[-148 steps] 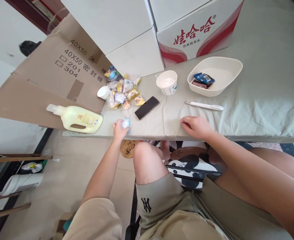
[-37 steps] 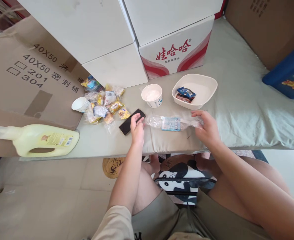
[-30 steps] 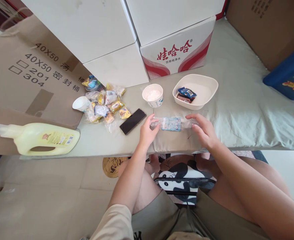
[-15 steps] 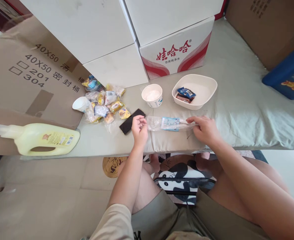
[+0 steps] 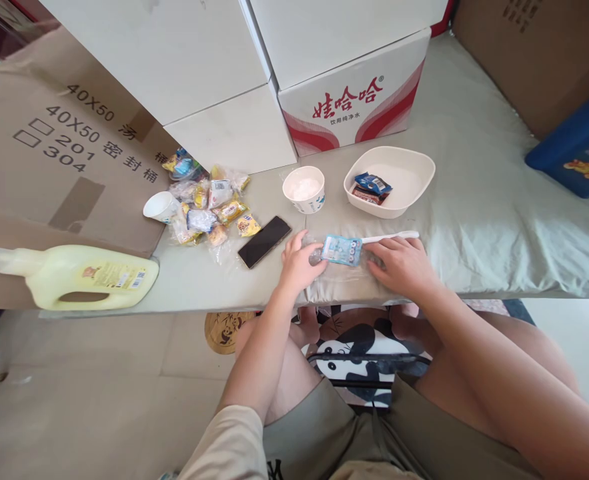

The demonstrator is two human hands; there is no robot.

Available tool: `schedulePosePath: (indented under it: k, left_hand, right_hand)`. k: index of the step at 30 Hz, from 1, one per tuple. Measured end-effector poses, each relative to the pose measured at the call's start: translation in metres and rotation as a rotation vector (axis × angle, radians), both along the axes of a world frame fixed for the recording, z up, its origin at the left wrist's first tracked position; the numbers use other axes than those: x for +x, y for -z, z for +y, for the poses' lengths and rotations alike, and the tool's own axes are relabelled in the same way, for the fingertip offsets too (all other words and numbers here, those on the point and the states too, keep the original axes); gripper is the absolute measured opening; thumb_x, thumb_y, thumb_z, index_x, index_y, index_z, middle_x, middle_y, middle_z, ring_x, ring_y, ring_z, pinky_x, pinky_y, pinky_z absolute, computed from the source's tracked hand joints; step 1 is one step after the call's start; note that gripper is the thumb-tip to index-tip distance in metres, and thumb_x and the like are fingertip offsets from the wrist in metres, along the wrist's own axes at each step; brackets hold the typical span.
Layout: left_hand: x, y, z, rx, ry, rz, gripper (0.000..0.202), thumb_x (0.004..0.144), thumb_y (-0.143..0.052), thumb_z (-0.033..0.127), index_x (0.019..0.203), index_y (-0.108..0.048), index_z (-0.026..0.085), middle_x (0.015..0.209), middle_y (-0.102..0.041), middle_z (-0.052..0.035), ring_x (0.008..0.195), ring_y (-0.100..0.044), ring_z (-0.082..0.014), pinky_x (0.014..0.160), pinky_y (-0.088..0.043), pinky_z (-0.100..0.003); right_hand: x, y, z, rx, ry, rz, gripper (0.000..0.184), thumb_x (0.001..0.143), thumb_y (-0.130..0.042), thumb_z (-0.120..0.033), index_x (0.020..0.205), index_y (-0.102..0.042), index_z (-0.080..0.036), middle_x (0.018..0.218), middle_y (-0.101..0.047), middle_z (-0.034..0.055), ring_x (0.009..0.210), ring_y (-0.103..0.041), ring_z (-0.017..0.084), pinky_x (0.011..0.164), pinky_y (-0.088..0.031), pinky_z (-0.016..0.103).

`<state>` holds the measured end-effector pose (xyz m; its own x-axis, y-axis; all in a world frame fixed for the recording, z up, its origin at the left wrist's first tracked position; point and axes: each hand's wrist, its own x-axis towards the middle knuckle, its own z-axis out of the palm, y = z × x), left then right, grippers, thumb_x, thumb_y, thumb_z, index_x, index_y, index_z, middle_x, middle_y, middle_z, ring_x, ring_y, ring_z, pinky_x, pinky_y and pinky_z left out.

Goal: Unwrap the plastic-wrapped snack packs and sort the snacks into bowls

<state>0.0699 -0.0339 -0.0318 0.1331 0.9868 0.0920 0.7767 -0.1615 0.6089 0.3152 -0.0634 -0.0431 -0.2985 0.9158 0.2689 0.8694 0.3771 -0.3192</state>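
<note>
In front of me on the cloth lies a light-blue printed packet (image 5: 341, 251) with crumpled clear plastic wrapping (image 5: 316, 252) around it. My left hand (image 5: 298, 265) closes thumb and fingers around the left end of this plastic. From the other side my right hand (image 5: 403, 265) holds the wrapped packet's right end between fingers and thumb; the exact contact is partly hidden. A white plastic handle (image 5: 394, 236) sticks out to the right, passing behind my right fingers. What is at its other end cannot be seen.
A black phone (image 5: 265, 241) lies left, beside several wrapped snacks (image 5: 219, 207) and a tipped paper cup (image 5: 161, 207). Behind stand a paper bowl (image 5: 304, 190) and a white tray (image 5: 409, 180) with small packets. A yellow bottle (image 5: 94, 277) and boxes (image 5: 357, 107) border the surface.
My left hand has moved right, nearer the blue packet, bunching the plastic. The white handle now juts out past my right fingers, where plastic covered it before.
</note>
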Motion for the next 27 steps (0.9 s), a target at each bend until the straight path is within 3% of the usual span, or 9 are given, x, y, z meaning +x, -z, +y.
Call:
schedulePosePath:
  k: [3,6,9,11,13,16,19,24,27]
  left_hand:
    - [-0.001,0.001,0.000,-0.023,0.059,-0.082,0.005,0.076,-0.074,0.019,0.074,-0.069,0.022,0.127,-0.066,-0.0104,0.125,-0.057,-0.0302,0.112,-0.039,-0.052]
    - [0.001,0.001,-0.001,-0.074,0.040,-0.291,0.012,0.082,-0.065,0.024,0.070,-0.064,0.020,0.107,-0.072,-0.0089,0.099,-0.068,-0.0212,0.096,-0.052,-0.039]
    - [0.006,-0.002,-0.004,-0.203,-0.081,-0.519,0.016,0.083,-0.062,0.032,0.073,-0.060,0.020,0.098,-0.074,-0.0065,0.081,-0.068,-0.0158,0.076,-0.053,-0.029]
    - [0.011,-0.005,-0.006,-0.359,-0.161,-0.623,0.018,0.082,-0.061,0.034,0.071,-0.057,0.020,0.092,-0.074,-0.0048,0.067,-0.064,-0.0125,0.061,-0.048,-0.024]
    - [0.016,-0.008,-0.008,-0.488,-0.214,-0.683,0.017,0.079,-0.060,0.032,0.070,-0.056,0.019,0.087,-0.074,-0.0040,0.056,-0.058,-0.0098,0.049,-0.040,-0.021]
    - [0.020,-0.011,-0.008,-0.580,-0.242,-0.742,0.014,0.076,-0.062,0.032,0.072,-0.058,0.019,0.089,-0.075,-0.0042,0.050,-0.053,-0.0070,0.040,-0.028,-0.019]
    - [0.021,-0.012,-0.004,-0.697,-0.221,-0.855,0.015,0.074,-0.063,0.032,0.075,-0.057,0.019,0.086,-0.075,-0.0051,0.045,-0.050,-0.0061,0.038,-0.020,-0.019]
    - [0.020,-0.017,0.005,-0.928,-0.094,-0.995,0.017,0.077,-0.057,0.034,0.069,-0.053,0.019,0.075,-0.075,-0.0069,0.037,-0.039,-0.0055,0.037,-0.021,-0.022]
    - [0.014,-0.018,0.009,-0.789,-0.109,-0.970,0.024,0.080,-0.056,0.034,0.063,-0.046,0.021,0.066,-0.071,-0.0038,0.035,-0.036,-0.0064,0.040,-0.027,-0.024]
  right_hand:
    - [-0.002,-0.001,-0.002,0.060,0.035,0.040,0.031,0.091,-0.054,-0.028,0.117,-0.070,-0.023,0.122,-0.073,0.0116,0.118,-0.060,0.033,0.095,-0.039,0.049]
    - [-0.005,-0.005,-0.004,0.121,0.069,0.099,0.027,0.093,-0.053,-0.029,0.113,-0.070,-0.023,0.122,-0.072,0.0119,0.124,-0.055,0.034,0.099,-0.036,0.050]
    - [-0.010,-0.007,-0.005,0.116,-0.038,0.104,0.023,0.096,-0.051,-0.029,0.100,-0.072,-0.022,0.099,-0.076,0.0090,0.102,-0.063,0.028,0.089,-0.038,0.042]
    - [-0.014,-0.007,-0.007,0.062,-0.134,0.089,0.028,0.099,-0.047,-0.031,0.088,-0.072,-0.022,0.077,-0.073,0.0059,0.079,-0.064,0.022,0.077,-0.037,0.038]
    - [-0.019,-0.006,-0.009,0.027,-0.167,0.092,0.034,0.101,-0.044,-0.034,0.082,-0.071,-0.022,0.070,-0.071,0.0048,0.071,-0.061,0.020,0.072,-0.034,0.036]
    - [-0.026,-0.004,-0.014,0.051,-0.113,0.081,0.027,0.097,-0.052,-0.039,0.099,-0.072,-0.022,0.097,-0.075,0.0086,0.088,-0.064,0.024,0.076,-0.036,0.037]
    - [-0.033,-0.003,-0.019,0.056,-0.056,0.008,0.037,0.089,-0.062,-0.044,0.118,-0.067,-0.022,0.123,-0.070,0.0114,0.103,-0.061,0.031,0.082,-0.040,0.042]
    - [-0.040,0.002,-0.019,0.024,0.020,-0.039,0.043,0.086,-0.063,-0.047,0.122,-0.065,-0.023,0.126,-0.067,0.0128,0.107,-0.059,0.035,0.084,-0.043,0.046]
    - [-0.040,0.004,-0.016,0.013,0.035,-0.037,0.043,0.085,-0.063,-0.041,0.124,-0.065,-0.022,0.127,-0.068,0.0134,0.108,-0.061,0.036,0.083,-0.046,0.047]
